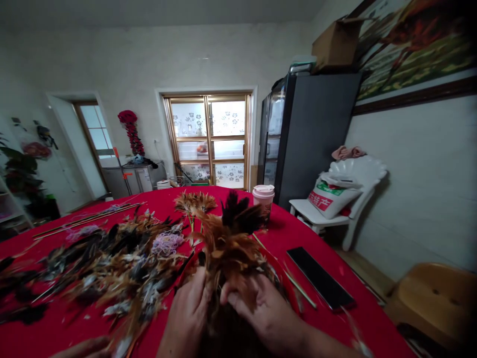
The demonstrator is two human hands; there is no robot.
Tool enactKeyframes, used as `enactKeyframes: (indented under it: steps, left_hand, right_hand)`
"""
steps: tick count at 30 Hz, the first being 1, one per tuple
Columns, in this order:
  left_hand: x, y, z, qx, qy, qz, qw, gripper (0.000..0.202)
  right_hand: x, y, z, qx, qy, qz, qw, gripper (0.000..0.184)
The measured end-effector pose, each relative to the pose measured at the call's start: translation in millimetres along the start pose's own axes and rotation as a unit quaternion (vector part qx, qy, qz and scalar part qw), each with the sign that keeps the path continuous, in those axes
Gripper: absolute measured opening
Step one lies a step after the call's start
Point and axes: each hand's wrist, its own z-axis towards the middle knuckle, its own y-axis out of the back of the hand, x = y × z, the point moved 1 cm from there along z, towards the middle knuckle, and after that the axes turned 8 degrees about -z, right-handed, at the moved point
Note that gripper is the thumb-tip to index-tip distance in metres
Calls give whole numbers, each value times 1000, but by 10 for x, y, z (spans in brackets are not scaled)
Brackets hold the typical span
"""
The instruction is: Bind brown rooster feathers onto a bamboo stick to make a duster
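You see a black phone [319, 277] lying near the right edge of the red tablecloth [283, 233], and a lidded paper cup [263, 199] stands at its far edge. Beyond it, a white chair [309, 211] holds a printed sack [333, 199].

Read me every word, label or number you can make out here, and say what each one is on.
"特产" (likely; blurred, with a character before it too unclear to read): the red patch on the white sack.
Green strip on the sack: too small and blurred to read.
Nothing else is legible.
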Motion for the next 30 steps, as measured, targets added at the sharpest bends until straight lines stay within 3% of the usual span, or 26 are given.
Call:
enactKeyframes:
  steps: [3,7,9,11,13,16,19,21,23,25,28,30]
  left_hand:
    - [31,-16,-19,53,-28,133,989,6]
    - [32,-51,-37,63,-76,249,963,9]
    - [24,-59,-27,79,-88,307,944,12]
    - [14,-56,-5,107,-86,373,918,14]
    - [3,-50,20,137,-76,431,889,16]
    - [-8,-65,33,177,-82,467,862,16]
    - [14,-118,-7,222,-102,450,859,17]
    - [37,-165,-64,264,-129,429,854,16]
    - [40,-204,-137,303,-160,396,852,12]
    - [2,-217,-213,326,-169,348,863,11]
    - [-111,-187,-305,341,-140,267,891,5]
    - [-181,-147,-325,309,-111,182,927,11]
  right_hand:
    - [56,16,-36,-21,31,-51,998,19]
    - [74,-5,-23,5,26,-24,999,24]
    - [57,-18,-4,14,21,-20,999,28]
    - [49,-13,2,14,48,-87,995,25]
    - [69,10,-24,16,99,-223,970,18]
    - [161,72,-117,38,157,-424,891,14]
    - [305,173,-189,31,204,-516,831,14]
    - [389,269,-154,26,228,-526,819,12]
    - [433,391,-28,46,224,-501,834,13]
    - [421,526,155,98,199,-444,868,16]
    - [294,670,369,241,140,-285,917,9]
    - [158,682,389,269,70,-158,947,14]
